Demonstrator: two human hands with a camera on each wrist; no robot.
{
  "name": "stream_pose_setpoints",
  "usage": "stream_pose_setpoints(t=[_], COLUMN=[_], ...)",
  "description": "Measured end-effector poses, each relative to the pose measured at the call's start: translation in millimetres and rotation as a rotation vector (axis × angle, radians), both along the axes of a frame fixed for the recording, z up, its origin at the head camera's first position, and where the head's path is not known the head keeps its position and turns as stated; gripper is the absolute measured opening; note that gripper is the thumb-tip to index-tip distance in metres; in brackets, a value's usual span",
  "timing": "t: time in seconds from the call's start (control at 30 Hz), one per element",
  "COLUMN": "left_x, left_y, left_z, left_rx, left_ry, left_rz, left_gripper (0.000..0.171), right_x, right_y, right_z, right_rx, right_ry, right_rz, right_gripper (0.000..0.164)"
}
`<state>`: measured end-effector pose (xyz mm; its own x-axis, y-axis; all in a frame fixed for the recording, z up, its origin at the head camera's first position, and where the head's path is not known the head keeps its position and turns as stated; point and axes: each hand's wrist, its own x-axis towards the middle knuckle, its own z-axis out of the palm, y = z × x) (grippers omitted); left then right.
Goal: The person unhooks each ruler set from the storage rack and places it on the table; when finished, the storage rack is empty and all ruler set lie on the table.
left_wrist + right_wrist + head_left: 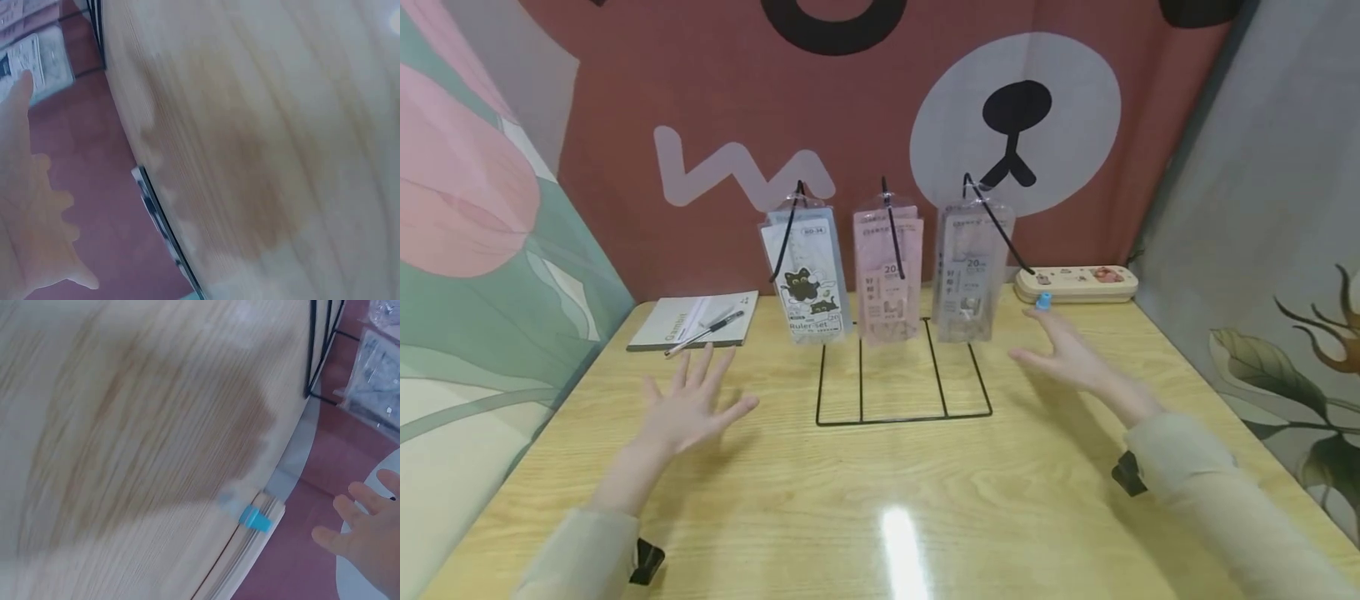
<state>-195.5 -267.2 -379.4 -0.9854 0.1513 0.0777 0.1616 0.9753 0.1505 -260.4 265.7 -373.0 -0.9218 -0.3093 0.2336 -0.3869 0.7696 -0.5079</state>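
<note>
My left hand [688,408] is spread with its fingers straight over the left of the table, holding nothing. Just beyond its fingertips lie a notebook [651,321] and a pen [706,332] across it. My right hand [1063,354] reaches forward on the other side, its thumb and fingers apart and nothing in them. Near its fingertips is a small thing with a blue cap [255,519]. Between the hands stands a black wire rack [902,421]. From its hooks hang a blue ruler set pack [812,292], pink packs [887,292] and grey packs [970,275].
A cream pencil case [1078,285] with printed pictures lies at the back right, behind the blue cap. The wooden table [820,508] reaches back to a red curtain [715,242] with a printed bear face. Flowered cloth [467,250] hangs along the left side.
</note>
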Motion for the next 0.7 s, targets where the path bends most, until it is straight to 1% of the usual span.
stream_pose_setpoints(t=[0.1,0.27,0.37,0.43,0.6,0.7], left_x=[0.7,0.4,-0.6,-0.7,-3.7,-6.2], left_y=[10.3,27.3,36.9,43.9,62.0,71.4], left_z=[-1.2,-6.8,-9.3,-9.6,-11.6,-13.0], left_rx=[-0.007,-0.011,0.008,0.027,0.101,0.13], left_ry=[-0.005,-0.014,-0.029,-0.031,-0.04,-0.073], left_rz=[-0.029,-0.068,-0.092,-0.112,-0.193,-0.233], left_gripper=[0.09,0.091,0.091,0.089,0.083,0.081], right_x=[-2.5,-8.2,-11.5,-13.5,-21.1,-23.1], right_y=[-7.7,-21.5,-30.7,-36.2,-45.8,-51.0], right_z=[-2.2,-7.4,-8.6,-7.8,-8.0,-7.3], right_rx=[-0.074,-0.104,-0.128,-0.144,-0.212,-0.272], right_ry=[-0.006,0.023,0.034,0.029,0.014,-0.025], right_rz=[0.029,0.064,0.077,0.07,0.055,0.037], right_gripper=[0.075,0.07,0.068,0.067,0.066,0.063])
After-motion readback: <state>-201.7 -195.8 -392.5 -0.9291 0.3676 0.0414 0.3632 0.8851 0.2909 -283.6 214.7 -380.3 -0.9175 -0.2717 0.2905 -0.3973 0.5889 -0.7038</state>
